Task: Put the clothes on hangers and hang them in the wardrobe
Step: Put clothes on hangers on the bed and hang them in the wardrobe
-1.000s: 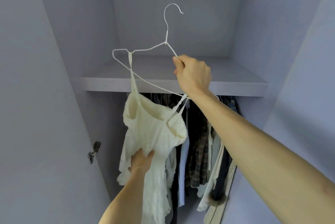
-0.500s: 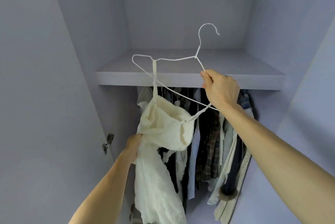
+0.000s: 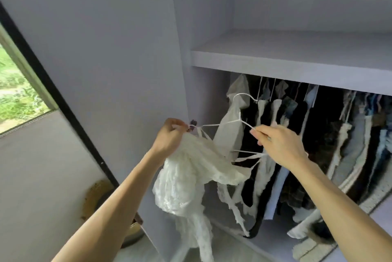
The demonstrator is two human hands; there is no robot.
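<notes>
Cream strappy top point(image 3: 191, 177) hangs bunched from a white wire hanger point(image 3: 240, 115), held in the air in front of the open wardrobe point(image 3: 207, 28), below its shelf point(image 3: 297, 58) and to the left of the row of hanging clothes point(image 3: 331, 134).

The left arm comes up from the bottom edge with the wrist bent. The left hand point(image 3: 169, 136) is at the hanger's left end, just beside a small hinge point(image 3: 193, 122) on the wardrobe's side wall. Its fingers point(image 3: 180, 122) are curled together and pinch something at that end, either the wire tip or the strap; the blur hides which.

The right arm reaches in from the lower right, nearly straight, with the back of the hand towards the camera. The right hand point(image 3: 280, 147) holds the hanger's right slope. Its fingers point(image 3: 261, 134) are bent round the thin wire, with the forefinger and thumb closing on it near the neck. The hanger is tilted, its hook point(image 3: 244, 94) pointing up and back towards the hanging clothes but not on any rail.

Thin straps point(image 3: 248, 156) run taut from the top's edge to a spot under the right hand. The rest of the fabric sags and trails down between the two forearms.

A window point(image 3: 19, 92) showing greenery is at the far left.
</notes>
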